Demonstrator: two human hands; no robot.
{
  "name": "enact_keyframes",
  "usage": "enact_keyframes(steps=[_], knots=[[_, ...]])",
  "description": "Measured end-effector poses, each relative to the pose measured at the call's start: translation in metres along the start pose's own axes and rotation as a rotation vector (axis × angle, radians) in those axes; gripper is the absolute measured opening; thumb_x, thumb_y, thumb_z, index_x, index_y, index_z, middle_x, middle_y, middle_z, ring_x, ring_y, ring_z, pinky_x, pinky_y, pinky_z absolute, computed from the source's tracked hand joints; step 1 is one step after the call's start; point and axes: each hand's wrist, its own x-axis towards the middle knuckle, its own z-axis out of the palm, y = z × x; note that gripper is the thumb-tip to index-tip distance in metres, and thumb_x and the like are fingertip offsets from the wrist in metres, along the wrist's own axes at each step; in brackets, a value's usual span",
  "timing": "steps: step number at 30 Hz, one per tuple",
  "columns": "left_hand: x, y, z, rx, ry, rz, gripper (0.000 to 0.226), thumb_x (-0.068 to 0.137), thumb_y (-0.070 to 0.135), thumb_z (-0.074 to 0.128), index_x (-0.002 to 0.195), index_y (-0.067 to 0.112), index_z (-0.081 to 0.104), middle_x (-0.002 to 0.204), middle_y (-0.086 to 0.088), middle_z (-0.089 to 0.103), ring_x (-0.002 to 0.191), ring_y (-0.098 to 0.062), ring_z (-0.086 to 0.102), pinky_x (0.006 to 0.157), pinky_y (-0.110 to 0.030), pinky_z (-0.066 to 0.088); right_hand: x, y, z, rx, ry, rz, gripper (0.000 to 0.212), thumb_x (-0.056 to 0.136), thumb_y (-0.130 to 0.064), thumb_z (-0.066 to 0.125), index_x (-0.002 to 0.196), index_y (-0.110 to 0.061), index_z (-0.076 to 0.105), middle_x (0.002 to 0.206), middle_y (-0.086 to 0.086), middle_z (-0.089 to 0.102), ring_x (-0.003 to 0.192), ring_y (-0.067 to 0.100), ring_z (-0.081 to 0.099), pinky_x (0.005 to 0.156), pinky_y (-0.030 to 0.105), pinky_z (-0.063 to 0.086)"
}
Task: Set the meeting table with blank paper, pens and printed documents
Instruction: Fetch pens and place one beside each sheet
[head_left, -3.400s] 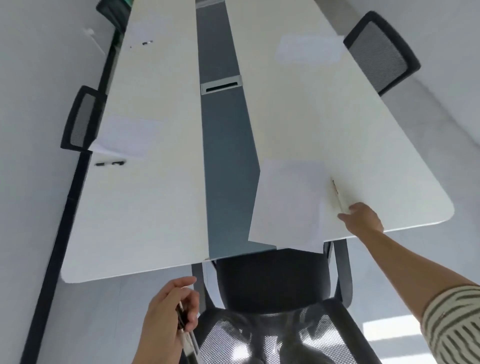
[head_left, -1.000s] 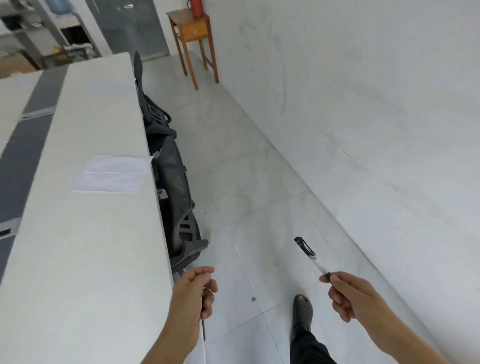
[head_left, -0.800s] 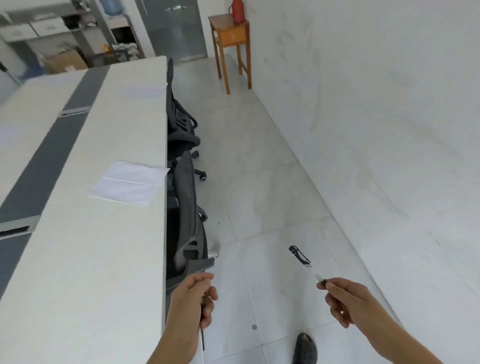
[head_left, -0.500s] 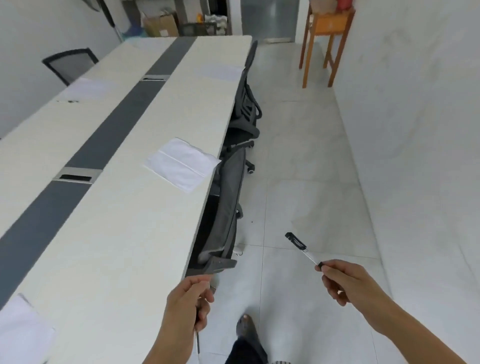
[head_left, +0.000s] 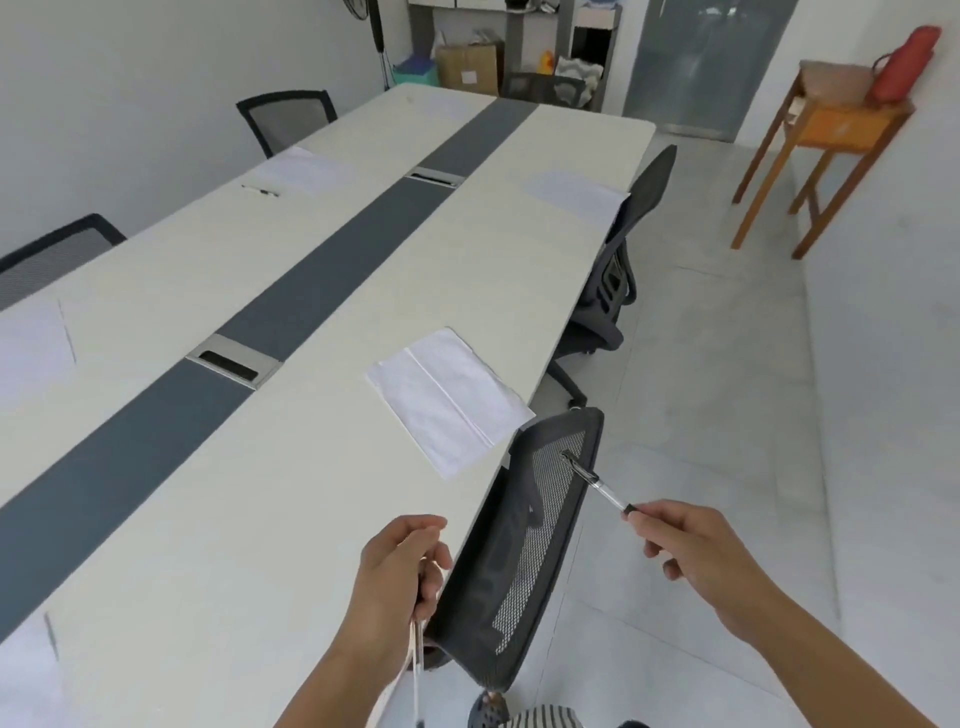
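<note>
Head view | right hand (head_left: 696, 561) pinches one pen (head_left: 597, 480), held above nearest chair back (head_left: 519, 551) | left hand (head_left: 400, 571) curled round thin pens (head_left: 416, 670) hanging down, count unclear | five paper sets (head_left: 447, 400) on table (head_left: 208, 519) | four chairs (head_left: 613, 270)

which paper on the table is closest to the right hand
The paper just beyond the nearest chair back, where the pen in the right hand points. The others lie farther up the table or across the grey strip.

White paper (head_left: 449, 396) on cream table (head_left: 208, 519) with grey strip (head_left: 322, 291); black mesh chair (head_left: 519, 561).
</note>
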Motion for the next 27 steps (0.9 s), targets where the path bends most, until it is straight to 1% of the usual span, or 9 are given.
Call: enact_keyframes(steps=[5, 11, 16, 18, 20, 21, 23, 24, 27], knots=[[0.035, 0.02, -0.009, -0.045, 0.115, -0.003, 0.017, 0.094, 0.002, 0.045, 0.099, 0.003, 0.062, 0.062, -0.007, 0.054, 0.046, -0.014, 0.033, 0.044, -0.023, 0.017, 0.078, -0.032, 0.008, -0.073, -0.051, -0.034, 0.011, 0.091, -0.016, 0.065, 0.09, -0.016, 0.076, 0.077, 0.006, 0.058, 0.074, 0.017, 0.051, 0.06, 0.027, 0.041], [0.07, 0.026, -0.015, -0.137, 0.349, -0.031, 0.017, 0.094, 0.003, 0.045, 0.1, 0.002, 0.061, 0.063, -0.008, 0.054, 0.047, -0.016, 0.033, 0.04, -0.023, 0.019, 0.206, -0.066, 0.026, -0.167, -0.136, -0.064, 0.013, 0.089, -0.013, 0.068, 0.101, -0.011, 0.073, 0.08, -0.001, 0.067, 0.07, 0.011, 0.056, 0.061, 0.024, 0.041], [0.093, 0.035, 0.01, -0.249, 0.557, -0.053, 0.017, 0.094, 0.003, 0.045, 0.098, 0.004, 0.061, 0.063, -0.008, 0.054, 0.047, -0.016, 0.032, 0.04, -0.023, 0.019, 0.336, -0.089, 0.057, -0.305, -0.219, -0.092, 0.025, 0.088, -0.009, 0.068, 0.112, -0.001, 0.07, 0.101, 0.009, 0.068, 0.092, 0.017, 0.058, 0.081, 0.027, 0.039], [0.099, 0.037, 0.026, -0.301, 0.619, -0.073, 0.017, 0.095, 0.003, 0.044, 0.097, 0.004, 0.062, 0.062, -0.008, 0.054, 0.045, -0.014, 0.033, 0.04, -0.022, 0.019, 0.383, -0.095, 0.073, -0.388, -0.248, -0.104, 0.026, 0.088, -0.012, 0.069, 0.111, -0.002, 0.071, 0.1, 0.009, 0.068, 0.086, 0.017, 0.058, 0.073, 0.026, 0.041], [0.106, 0.039, 0.044, -0.34, 0.665, -0.096, 0.017, 0.095, 0.002, 0.045, 0.096, 0.004, 0.062, 0.061, -0.009, 0.054, 0.044, -0.014, 0.032, 0.039, -0.02, 0.019, 0.422, -0.1, 0.088, -0.474, -0.242, -0.131, 0.025, 0.086, -0.016, 0.069, 0.108, -0.005, 0.073, 0.087, 0.006, 0.066, 0.07, 0.019, 0.056, 0.06, 0.026, 0.042], [0.108, 0.04, 0.052, -0.351, 0.686, -0.103, 0.017, 0.094, 0.001, 0.045, 0.095, 0.003, 0.062, 0.061, -0.009, 0.053, 0.043, -0.014, 0.032, 0.039, -0.02, 0.019, 0.438, -0.1, 0.094, -0.519, -0.236, -0.145, 0.025, 0.086, -0.018, 0.069, 0.108, -0.007, 0.073, 0.084, 0.004, 0.065, 0.069, 0.021, 0.057, 0.062, 0.028, 0.044], [0.111, 0.042, 0.066, -0.373, 0.729, -0.106, 0.017, 0.094, 0.0, 0.045, 0.095, 0.003, 0.062, 0.062, -0.01, 0.053, 0.043, -0.014, 0.032, 0.04, -0.02, 0.019, 0.463, -0.097, 0.102, -0.653, -0.25, -0.185, 0.025, 0.086, -0.023, 0.066, 0.108, -0.011, 0.07, 0.089, 0.002, 0.065, 0.082, 0.026, 0.061, 0.075, 0.034, 0.049], [0.111, 0.044, 0.071, -0.387, 0.752, -0.104, 0.017, 0.093, 0.0, 0.045, 0.095, 0.003, 0.062, 0.062, -0.011, 0.053, 0.043, -0.014, 0.032, 0.04, -0.02, 0.019, 0.47, -0.095, 0.106, -0.736, -0.27, -0.212, 0.023, 0.086, -0.024, 0.064, 0.107, -0.014, 0.069, 0.091, 0.002, 0.065, 0.086, 0.027, 0.061, 0.077, 0.036, 0.049], [0.109, 0.046, 0.085, -0.445, 0.832, -0.086, 0.02, 0.092, -0.003, 0.042, 0.096, 0.002, 0.061, 0.062, -0.012, 0.054, 0.044, -0.016, 0.033, 0.04, -0.021, 0.02, 0.481, -0.086, 0.11, -0.91, -0.317, -0.271, 0.021, 0.086, -0.024, 0.061, 0.106, -0.016, 0.065, 0.098, 0.006, 0.068, 0.092, 0.032, 0.063, 0.073, 0.035, 0.047]])
